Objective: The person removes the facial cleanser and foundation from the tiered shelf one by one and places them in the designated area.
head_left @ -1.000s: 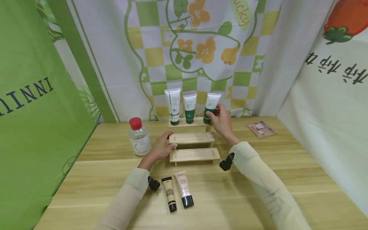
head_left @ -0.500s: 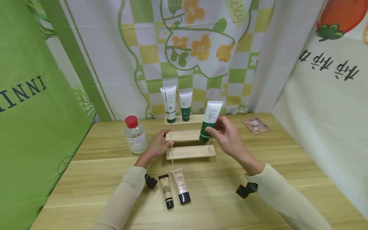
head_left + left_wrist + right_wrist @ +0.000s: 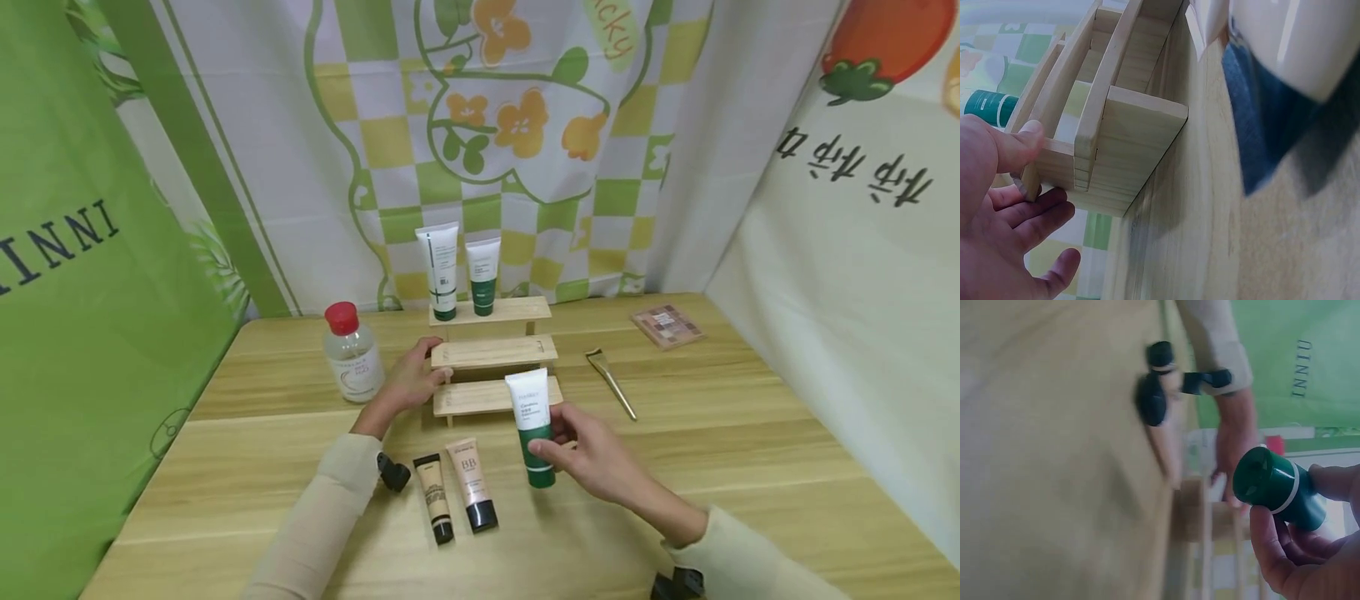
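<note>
My right hand [image 3: 596,457] grips a white-and-green squeeze tube [image 3: 534,425] by its green lower part, thumb in front. The tube is upright, cap end down, in front of the lowest step and overlapping it in the head view. Its green cap [image 3: 1255,475] shows in the right wrist view. My left hand [image 3: 405,379] pinches the left end of the middle step of a three-step wooden display stand [image 3: 491,352]; in the left wrist view the thumb lies on top and fingers below. A tall white tube [image 3: 441,271] and a smaller white-and-green tube [image 3: 483,277] stand on the top step.
Two makeup tubes lie in front of the stand: a tan one [image 3: 433,498] and a pink BB cream [image 3: 472,485]. A red-capped bottle [image 3: 354,358] stands left. On the right lie a brush [image 3: 612,385] and an eyeshadow palette [image 3: 667,325]. Curtains hang around the table.
My right hand has taken the right-hand tube off the top step and brought it forward and down. The brush has come into view. My left hand stays at the stand.
</note>
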The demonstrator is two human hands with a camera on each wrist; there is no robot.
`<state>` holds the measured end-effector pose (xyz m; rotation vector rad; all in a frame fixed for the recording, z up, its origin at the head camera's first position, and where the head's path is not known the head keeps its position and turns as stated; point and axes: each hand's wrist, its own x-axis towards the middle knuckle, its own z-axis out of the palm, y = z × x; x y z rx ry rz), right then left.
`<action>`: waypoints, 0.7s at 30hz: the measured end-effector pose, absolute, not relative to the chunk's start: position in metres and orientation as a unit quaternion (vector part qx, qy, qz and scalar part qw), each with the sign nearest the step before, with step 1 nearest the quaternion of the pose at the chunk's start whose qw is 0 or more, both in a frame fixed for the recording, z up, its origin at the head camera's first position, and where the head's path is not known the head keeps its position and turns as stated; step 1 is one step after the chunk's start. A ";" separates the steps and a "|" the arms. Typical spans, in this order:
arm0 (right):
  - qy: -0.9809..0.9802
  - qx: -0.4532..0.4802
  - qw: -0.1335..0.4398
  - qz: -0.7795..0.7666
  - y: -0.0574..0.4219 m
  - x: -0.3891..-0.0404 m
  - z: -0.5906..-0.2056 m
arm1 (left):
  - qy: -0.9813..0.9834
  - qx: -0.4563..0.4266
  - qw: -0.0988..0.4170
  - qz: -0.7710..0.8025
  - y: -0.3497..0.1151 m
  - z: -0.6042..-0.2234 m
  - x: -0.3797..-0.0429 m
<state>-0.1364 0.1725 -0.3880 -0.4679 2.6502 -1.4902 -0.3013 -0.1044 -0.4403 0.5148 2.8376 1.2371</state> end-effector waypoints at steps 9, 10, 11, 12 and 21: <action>0.870 -0.157 0.078 -0.460 0.164 -0.132 -0.415 | 0.900 0.177 0.001 0.399 -0.106 -0.440 -0.301; 0.871 -0.159 0.081 -0.457 0.163 -0.132 -0.417 | 0.900 0.177 0.001 0.399 -0.106 -0.440 -0.300; 0.873 -0.159 0.084 -0.453 0.163 -0.132 -0.419 | 0.900 0.177 0.001 0.398 -0.106 -0.440 -0.300; 0.876 -0.159 0.086 -0.447 0.162 -0.132 -0.420 | 0.900 0.175 0.002 0.398 -0.106 -0.440 -0.300; 0.909 -0.164 0.084 -0.373 0.159 -0.141 -0.429 | 0.903 0.168 0.006 0.396 -0.105 -0.439 -0.301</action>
